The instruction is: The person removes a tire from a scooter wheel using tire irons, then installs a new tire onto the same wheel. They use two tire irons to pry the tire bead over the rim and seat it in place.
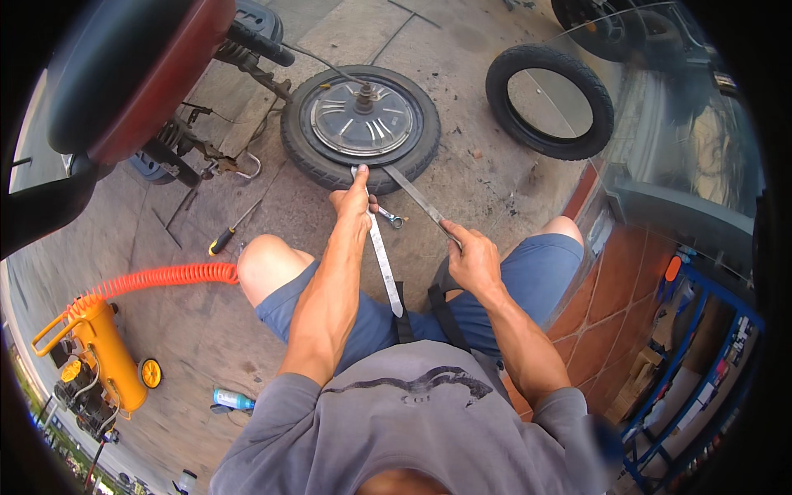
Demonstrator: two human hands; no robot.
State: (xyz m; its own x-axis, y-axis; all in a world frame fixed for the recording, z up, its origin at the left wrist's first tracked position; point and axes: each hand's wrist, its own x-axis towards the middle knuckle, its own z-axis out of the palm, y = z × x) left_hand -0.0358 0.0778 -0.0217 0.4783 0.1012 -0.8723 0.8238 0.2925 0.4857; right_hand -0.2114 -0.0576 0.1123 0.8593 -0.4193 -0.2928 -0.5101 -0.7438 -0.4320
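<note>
A hub-motor wheel [362, 127] with its black tyre [303, 154] lies flat on the ground before me, axle and cable upward. My left hand [356, 201] grips a flat metal tyre lever [383, 263] near its far end, at the wheel's near edge. The lever's rounded end points back toward my lap. My right hand [475, 257] holds a second tyre lever [414, 193], whose far tip is at the rim edge, hidden there. A ring spanner [391, 216] lies on the ground just right of my left hand.
A loose tyre [550, 102] lies at upper right beside a glass panel [674, 136]. A scooter's fork [247, 68] stands at left, near a screwdriver [232, 232]. An orange coiled air hose [167, 275] leads to a yellow compressor [108, 356]. A blue shelf [674, 346] stands at right.
</note>
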